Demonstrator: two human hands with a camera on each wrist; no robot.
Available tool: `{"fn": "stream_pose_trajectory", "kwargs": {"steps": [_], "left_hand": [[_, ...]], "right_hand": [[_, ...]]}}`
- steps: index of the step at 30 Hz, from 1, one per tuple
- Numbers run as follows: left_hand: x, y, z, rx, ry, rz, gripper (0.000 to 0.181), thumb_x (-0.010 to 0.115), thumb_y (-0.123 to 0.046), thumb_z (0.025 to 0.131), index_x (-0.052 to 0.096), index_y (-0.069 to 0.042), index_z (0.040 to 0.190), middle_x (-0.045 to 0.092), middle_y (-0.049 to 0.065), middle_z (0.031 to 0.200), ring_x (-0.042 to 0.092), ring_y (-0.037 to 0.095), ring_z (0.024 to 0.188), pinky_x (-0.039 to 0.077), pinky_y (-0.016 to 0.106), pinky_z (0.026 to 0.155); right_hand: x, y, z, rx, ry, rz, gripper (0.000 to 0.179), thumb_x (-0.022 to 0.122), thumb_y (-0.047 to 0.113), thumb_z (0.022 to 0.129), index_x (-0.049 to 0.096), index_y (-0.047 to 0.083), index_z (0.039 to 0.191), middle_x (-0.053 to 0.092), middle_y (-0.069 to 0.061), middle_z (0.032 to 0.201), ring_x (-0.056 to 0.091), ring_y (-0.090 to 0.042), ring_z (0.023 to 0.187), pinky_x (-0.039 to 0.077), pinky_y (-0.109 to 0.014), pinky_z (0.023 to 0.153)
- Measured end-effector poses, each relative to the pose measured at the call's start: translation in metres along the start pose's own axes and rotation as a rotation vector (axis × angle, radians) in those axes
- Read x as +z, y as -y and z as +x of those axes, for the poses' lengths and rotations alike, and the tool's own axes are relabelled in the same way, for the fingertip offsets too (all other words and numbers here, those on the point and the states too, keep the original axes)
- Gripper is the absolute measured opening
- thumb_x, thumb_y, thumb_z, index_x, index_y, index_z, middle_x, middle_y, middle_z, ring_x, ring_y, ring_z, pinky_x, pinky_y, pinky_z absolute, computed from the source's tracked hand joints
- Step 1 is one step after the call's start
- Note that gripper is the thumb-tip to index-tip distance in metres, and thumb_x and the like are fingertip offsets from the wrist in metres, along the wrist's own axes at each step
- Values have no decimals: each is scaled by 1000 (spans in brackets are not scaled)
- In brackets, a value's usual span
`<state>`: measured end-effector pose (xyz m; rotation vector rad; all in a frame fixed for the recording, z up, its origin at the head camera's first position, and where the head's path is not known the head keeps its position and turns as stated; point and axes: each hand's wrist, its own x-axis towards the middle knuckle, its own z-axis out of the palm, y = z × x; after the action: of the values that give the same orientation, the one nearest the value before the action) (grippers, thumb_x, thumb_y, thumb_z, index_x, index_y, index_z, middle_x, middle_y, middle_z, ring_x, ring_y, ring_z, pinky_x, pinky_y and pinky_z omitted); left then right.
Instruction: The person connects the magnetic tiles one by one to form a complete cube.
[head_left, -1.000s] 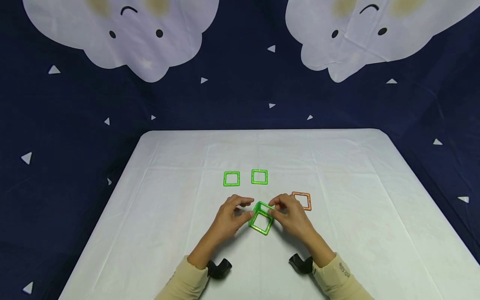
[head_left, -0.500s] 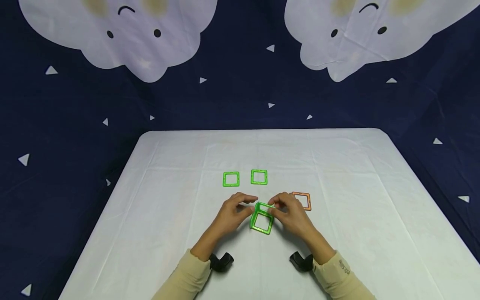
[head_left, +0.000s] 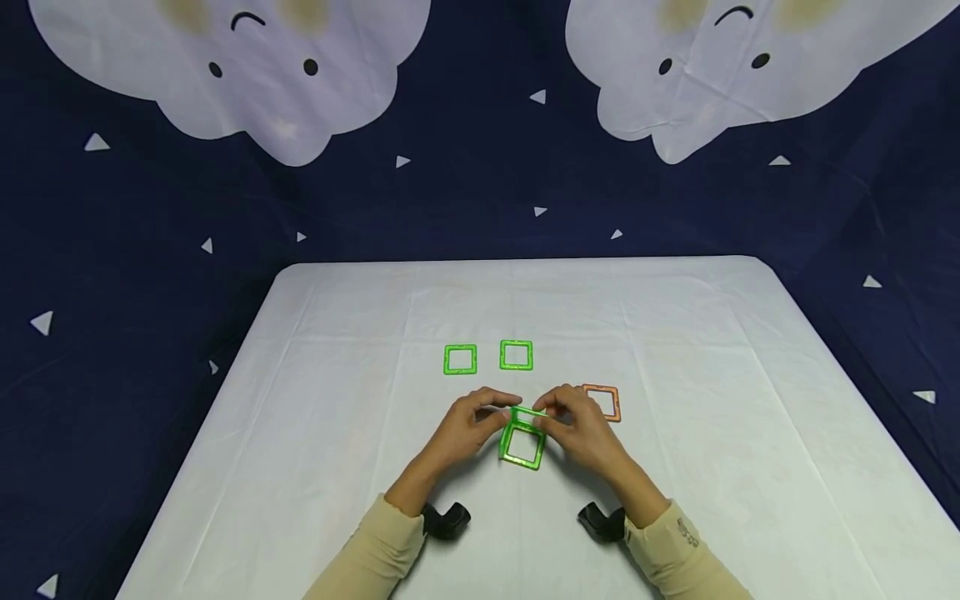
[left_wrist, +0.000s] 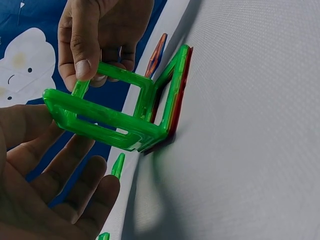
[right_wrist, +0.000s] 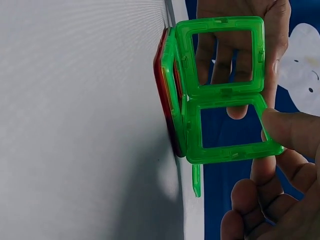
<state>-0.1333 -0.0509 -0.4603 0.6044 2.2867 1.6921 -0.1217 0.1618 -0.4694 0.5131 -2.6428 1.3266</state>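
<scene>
Two green square magnetic tiles stand upright, meeting at a corner, on a flat green tile (head_left: 522,463) on the table. A red tile (right_wrist: 160,75) lies directly beneath that flat one. My left hand (head_left: 467,431) pinches the upper corner of the left standing tile (left_wrist: 100,112) with thumb and finger, its other fingers spread loosely. Opposite it, my right hand (head_left: 585,433) pinches the outer edge of the back standing tile (right_wrist: 235,152), thumb on the inner face. The standing tiles' upright edges touch in the right wrist view.
Farther back lie two loose green tiles, a left one (head_left: 461,372) and a right one (head_left: 516,367). An orange tile (head_left: 617,404) lies just past my right hand, partly covered by it. The white table (head_left: 360,308) ends at a dark blue cloth backdrop.
My left hand has shifted slightly right and back, toward the right hand. The tile structure has turned a little, while the right hand keeps its pinch nearly in place.
</scene>
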Motion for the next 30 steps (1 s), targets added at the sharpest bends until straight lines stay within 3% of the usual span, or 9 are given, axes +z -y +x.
{"fn": "stream_pose_trajectory", "kwargs": {"steps": [9,17,22,26,30], "left_hand": [[-3,4,-1,9,7,-11,24,57,-15,94,66,-9,115,66,9,117,64,24,104,48,23,89],[-4,8,-2,9,4,-15,24,57,-12,93,66,-9,115,66,10,116,64,24,104,48,23,88],[-3,7,-4,-7,-19,-28,24,58,-10,92,66,-7,115,66,11,116,64,27,104,47,23,87],[-2,3,-8,-30,-50,-20,25,58,-9,92,66,-5,115,66,13,117,63,29,102,47,23,85],[-1,-11,-15,-65,-75,-6,25,57,-7,92,65,-2,115,65,14,117,64,28,98,46,22,83]], "right_hand": [[0,3,3,-9,24,9,15,74,12,79,67,19,90,57,8,79,48,-9,78,40,-28,71],[-5,3,8,11,51,27,13,71,13,82,67,12,95,57,5,83,49,-12,81,41,-30,74],[-11,4,14,37,27,21,15,71,15,82,67,11,96,59,1,85,50,-17,84,41,-34,76],[-17,6,24,83,14,-7,16,70,17,83,66,12,98,62,-2,89,51,-20,88,41,-37,78],[-24,6,39,115,14,-17,20,69,18,85,66,9,102,63,-6,94,52,-24,91,42,-43,80]]}}
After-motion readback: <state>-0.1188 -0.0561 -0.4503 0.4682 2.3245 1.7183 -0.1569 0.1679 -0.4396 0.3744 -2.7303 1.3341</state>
